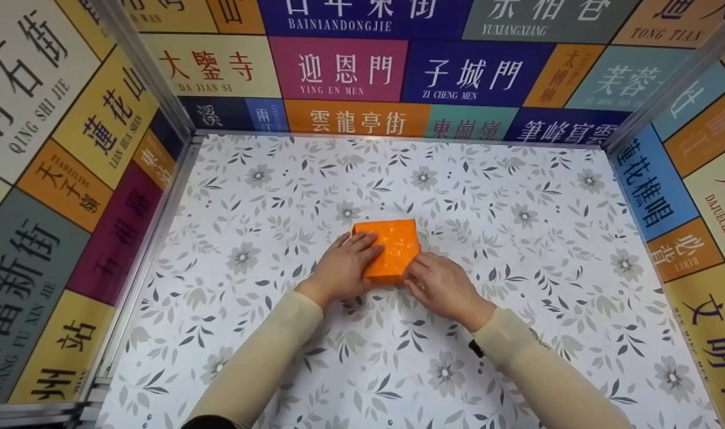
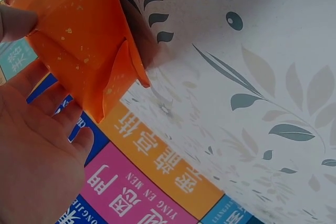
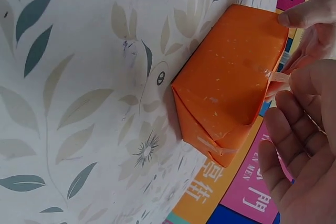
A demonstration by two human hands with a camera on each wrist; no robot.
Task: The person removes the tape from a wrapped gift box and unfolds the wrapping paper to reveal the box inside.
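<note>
A small box wrapped in orange gold-flecked paper [image 1: 392, 247] sits on the tabletop between the two hands. My left hand [image 1: 347, 262] rests on the box's left part, its fingers laid over the top. In the left wrist view, the left thumb [image 2: 18, 23] presses against the orange paper. At the box's near right corner is my right hand [image 1: 439, 283], which pinches a short strip of clear tape [image 3: 278, 77] by its end. The strip's other end lies against the paper. A folded end flap [image 3: 202, 124] shows in the right wrist view, with a shiny clear piece across it.
White floral paper [image 1: 267, 196] covers the table. Colourful panels with street names [image 1: 338, 68] stand along the back and both sides. Metal frame rails [image 1: 142, 53] run along the corners and the table's left edge.
</note>
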